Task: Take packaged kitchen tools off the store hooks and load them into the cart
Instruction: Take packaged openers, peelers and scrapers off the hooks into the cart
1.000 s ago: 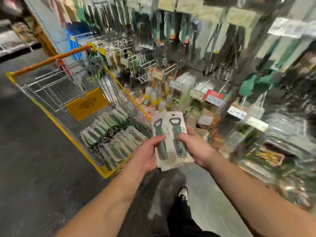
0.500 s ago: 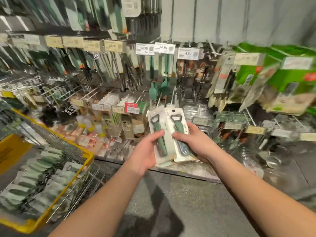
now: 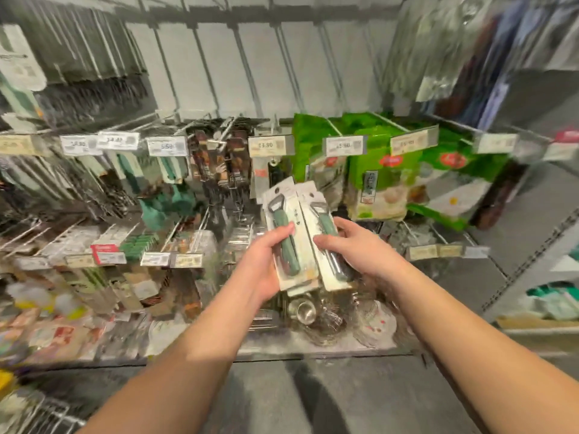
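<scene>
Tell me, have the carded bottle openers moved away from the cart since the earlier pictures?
Yes. Both hands hold the carded bottle openers before the green bags, rightward; only a cart corner shows.

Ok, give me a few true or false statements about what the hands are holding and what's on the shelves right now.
1. Both hands hold carded bottle openers. True: left hand grips the left opener pack, right hand the right opener pack.
2. The opener handles are red. False: green.
3. Green bags hang behind the packs. True.
4. The packs hang on a hook. False: held in the hands.
</scene>
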`<state>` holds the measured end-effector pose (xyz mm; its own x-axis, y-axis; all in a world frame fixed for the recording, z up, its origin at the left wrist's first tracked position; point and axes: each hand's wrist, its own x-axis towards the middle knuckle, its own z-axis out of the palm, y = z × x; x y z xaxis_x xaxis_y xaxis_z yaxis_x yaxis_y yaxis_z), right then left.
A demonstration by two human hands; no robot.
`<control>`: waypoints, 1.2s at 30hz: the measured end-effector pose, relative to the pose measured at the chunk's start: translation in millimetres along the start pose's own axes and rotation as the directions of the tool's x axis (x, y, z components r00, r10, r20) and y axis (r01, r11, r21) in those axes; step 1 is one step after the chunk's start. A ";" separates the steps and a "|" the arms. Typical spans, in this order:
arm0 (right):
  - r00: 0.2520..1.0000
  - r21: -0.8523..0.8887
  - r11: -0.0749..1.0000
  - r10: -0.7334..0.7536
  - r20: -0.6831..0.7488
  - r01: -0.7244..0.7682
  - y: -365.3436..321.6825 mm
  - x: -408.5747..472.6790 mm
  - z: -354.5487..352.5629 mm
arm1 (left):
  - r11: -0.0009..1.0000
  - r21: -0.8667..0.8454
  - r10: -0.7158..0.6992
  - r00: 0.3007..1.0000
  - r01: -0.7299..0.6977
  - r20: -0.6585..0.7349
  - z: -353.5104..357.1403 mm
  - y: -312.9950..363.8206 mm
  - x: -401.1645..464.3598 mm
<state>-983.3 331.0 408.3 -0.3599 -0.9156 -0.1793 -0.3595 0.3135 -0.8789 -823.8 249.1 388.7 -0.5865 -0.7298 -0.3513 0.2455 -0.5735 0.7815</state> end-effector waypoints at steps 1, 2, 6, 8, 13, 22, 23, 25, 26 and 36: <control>1.000 0.012 1.000 0.003 -0.027 -0.003 -0.9 -1.2 -13.9 | 1.000 0.000 -0.002 1.000 0.002 0.010 12.2 1.1 4.0; 0.999 0.018 1.000 0.000 -0.047 0.001 0.2 0.1 -27.7 | 1.000 0.001 0.001 1.000 -0.001 0.021 24.1 3.1 7.5; 0.991 0.080 0.996 -0.033 -0.129 0.044 -3.8 8.7 -66.7 | 0.999 -0.007 0.052 0.996 -0.052 0.074 62.3 18.8 18.3; 0.984 0.068 0.995 -0.061 -0.169 0.073 -9.4 14.6 -79.7 | 0.996 -0.003 0.085 0.990 -0.085 0.111 75.4 30.8 24.0; 0.958 -0.032 0.993 -0.122 -0.258 0.118 -34.3 22.5 -105.9 | 0.987 0.057 0.141 0.976 -0.152 0.167 103.5 65.1 40.6; 0.883 -0.219 0.968 -0.208 -0.420 0.124 -70.2 56.9 -147.7 | 0.982 0.069 0.146 0.938 -0.176 0.314 145.7 119.1 81.4; 0.865 -0.204 0.969 -0.221 -0.450 0.142 -73.0 61.3 -151.6 | 0.982 0.056 0.155 0.934 -0.182 0.322 148.8 125.3 86.8; 0.810 -0.178 0.966 -0.256 -0.527 0.190 -76.9 71.2 -157.8 | 0.982 0.035 0.163 0.930 -0.185 0.329 153.7 136.2 98.3; 0.781 -0.168 0.963 -0.269 -0.563 0.211 -79.4 76.8 -160.3 | 0.982 0.038 0.164 0.929 -0.187 0.333 155.4 140.6 104.2; 0.564 -0.188 0.937 -0.330 -0.757 0.296 -110.5 128.6 -187.4 | 0.989 -0.007 0.141 0.917 -0.149 0.374 151.0 170.9 148.5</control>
<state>-1151.2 225.9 565.2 -0.7361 -0.4293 0.5233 -0.6048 0.0702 -0.7932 -985.5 98.9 548.0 -0.7919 -0.6103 -0.0193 0.3355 -0.4613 0.8214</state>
